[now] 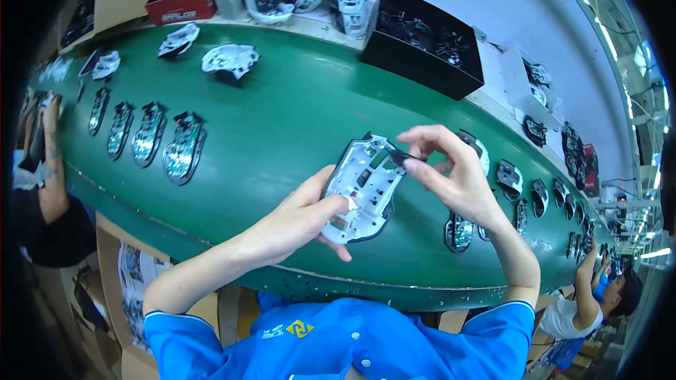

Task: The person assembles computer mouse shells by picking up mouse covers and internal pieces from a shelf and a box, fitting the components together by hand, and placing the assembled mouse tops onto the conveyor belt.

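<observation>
Over the green bench, my left hand [306,214] grips a mouse top shell [364,186] by its lower left side, thumb inside and fingers underneath. Its white inner face, with posts and cut-outs, is turned up toward me, and a dark rim runs around it. At the shell's upper right corner, thumb and forefinger of my right hand [454,176] pinch a small black part [398,158]. The part touches or nearly touches the shell; its exact shape is hidden by my fingertips. The other fingers of that hand are curled.
Several mouse bases with circuit boards [184,148] line the left of the green bench [296,98]; white shells [231,61] lie behind them. A black box [422,49] of dark parts stands at the back. More mice [509,179] run along the right. Co-workers sit at both sides.
</observation>
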The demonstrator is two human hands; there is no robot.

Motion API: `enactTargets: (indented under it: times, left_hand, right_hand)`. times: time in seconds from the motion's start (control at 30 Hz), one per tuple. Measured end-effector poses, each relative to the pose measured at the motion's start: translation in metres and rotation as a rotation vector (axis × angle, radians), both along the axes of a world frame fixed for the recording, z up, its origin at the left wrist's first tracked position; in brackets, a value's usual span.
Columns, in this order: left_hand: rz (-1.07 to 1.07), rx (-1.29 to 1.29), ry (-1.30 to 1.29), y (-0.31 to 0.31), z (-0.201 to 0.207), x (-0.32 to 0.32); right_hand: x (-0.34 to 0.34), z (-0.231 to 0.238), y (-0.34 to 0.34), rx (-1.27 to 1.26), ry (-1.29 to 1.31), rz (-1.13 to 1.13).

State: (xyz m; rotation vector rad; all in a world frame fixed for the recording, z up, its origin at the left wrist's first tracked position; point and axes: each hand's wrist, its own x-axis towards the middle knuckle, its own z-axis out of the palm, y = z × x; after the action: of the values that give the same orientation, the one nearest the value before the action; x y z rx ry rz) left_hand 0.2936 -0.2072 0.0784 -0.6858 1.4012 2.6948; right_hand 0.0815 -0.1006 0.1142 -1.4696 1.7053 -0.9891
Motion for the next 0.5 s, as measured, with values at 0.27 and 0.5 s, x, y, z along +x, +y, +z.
enactTargets:
  times: [0.27,0.5]
  left_hand:
    - [0.039,-0.017,0.017,0.004,0.012,0.027]
    - [-0.057,0.027,0.094,0.008,0.017,0.033]
  right_hand:
    - [0.018,0.042,0.021,0.261,-0.056,0.004]
    - [0.046,0.042,0.024,-0.358,0.422,0.214]
